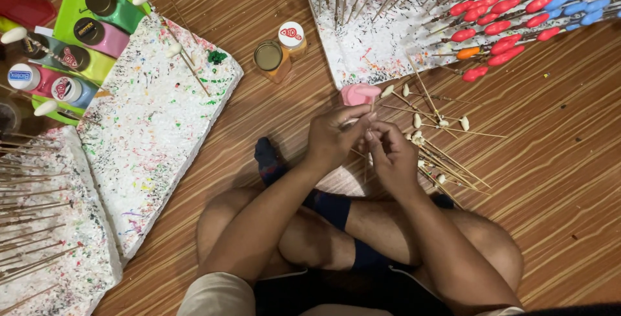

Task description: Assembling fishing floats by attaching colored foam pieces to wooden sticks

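Head view: both hands pinch one thin wooden skewer over a striped wood floor.

Left hand (333, 136) and right hand (391, 154) meet, fingertips pressed together on the thin wooden skewer (370, 110); its pink painted tip (359, 93) sits just above the fingers. Right of them lies a loose pile of white-tipped sticks (440, 154), too tangled to count. Farther up stand two small paint jars (280, 54). Three paint-speckled white foam boards (158, 128) surround them, all cut off by the frame.
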